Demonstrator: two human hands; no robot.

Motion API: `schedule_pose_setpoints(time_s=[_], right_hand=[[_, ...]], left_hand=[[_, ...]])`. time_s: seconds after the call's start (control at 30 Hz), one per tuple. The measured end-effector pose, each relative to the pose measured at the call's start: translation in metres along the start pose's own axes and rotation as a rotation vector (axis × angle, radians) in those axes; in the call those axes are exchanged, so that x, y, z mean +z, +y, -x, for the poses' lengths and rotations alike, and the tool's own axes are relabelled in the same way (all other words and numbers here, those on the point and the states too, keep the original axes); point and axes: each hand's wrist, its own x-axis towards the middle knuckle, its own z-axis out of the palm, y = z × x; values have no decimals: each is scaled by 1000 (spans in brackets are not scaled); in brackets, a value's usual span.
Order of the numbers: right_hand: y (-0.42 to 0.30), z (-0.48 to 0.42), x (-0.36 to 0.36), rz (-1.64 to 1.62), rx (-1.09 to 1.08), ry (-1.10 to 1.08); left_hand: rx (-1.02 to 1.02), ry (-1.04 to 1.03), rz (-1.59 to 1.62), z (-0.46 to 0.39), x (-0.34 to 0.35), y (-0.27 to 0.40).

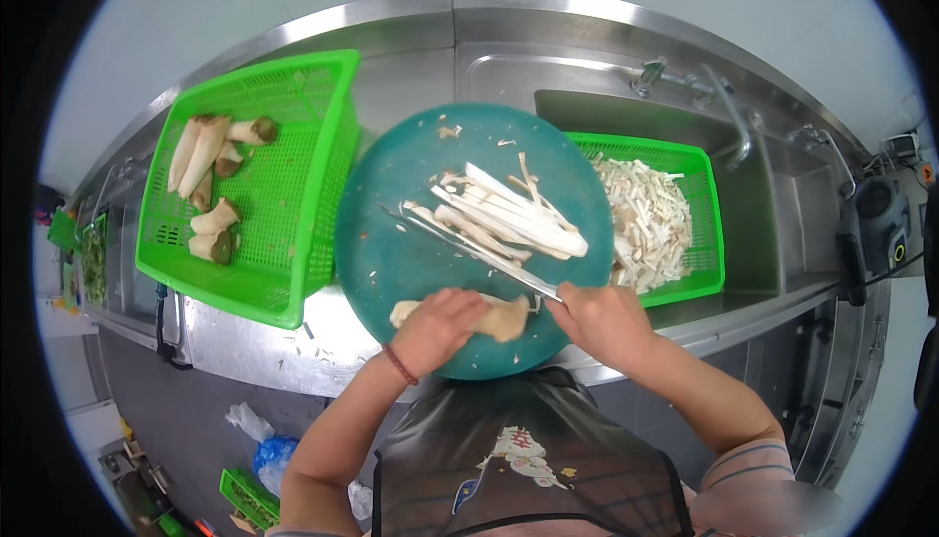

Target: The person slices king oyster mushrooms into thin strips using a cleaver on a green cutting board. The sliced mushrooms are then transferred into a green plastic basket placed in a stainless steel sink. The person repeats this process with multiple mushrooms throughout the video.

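My left hand (442,328) lies over a whole king oyster mushroom (505,319) at the near edge of a round green cutting board (381,273), covering its middle. Gripped by the handle in my right hand (605,320) is a kitchen knife (477,249), its blade pointing to the far left across the board. Just beyond the blade is a pile of long mushroom slices (513,214), cut lengthwise. Small scraps (449,131) are scattered over the board. Whether my left fingers press on the mushroom or close around it is partly hidden.
Left of the board stands a green plastic basket (282,243) with several whole mushrooms (203,152). To the right, a second green basket (715,229) holding cut mushroom strips (649,221) sits in a steel sink (752,207). A faucet (733,119) reaches over that sink. Plastic bags (275,456) lie on the floor.
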Motion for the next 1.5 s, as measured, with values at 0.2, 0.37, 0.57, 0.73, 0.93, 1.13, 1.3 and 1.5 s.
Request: schedule_pose_setpoints(time_s=[0.2, 0.37, 0.57, 0.73, 0.93, 1.13, 1.3, 1.5], right_hand=[[-2, 5, 0, 7, -22, -71], [-13, 14, -5, 0, -53, -184], [-11, 20, -4, 54, -130, -283], [-15, 8, 2, 25, -97, -413], [-16, -30, 50, 28, -147, -219], [-24, -15, 4, -5, -95, -345], [-30, -11, 17, -16, -86, -377], [-27, -26, 45, -25, -58, -261]], left_hand=[[34, 96, -152, 3, -4, 3], [0, 277, -127, 22, 20, 2], [-19, 402, -174, 27, 38, 3], [-12, 390, -97, 28, 42, -4], [41, 353, -22, 23, 37, -7], [-62, 465, -143, 33, 38, 1], [-63, 474, -148, 36, 45, -5], [-61, 473, -67, 34, 40, -4]])
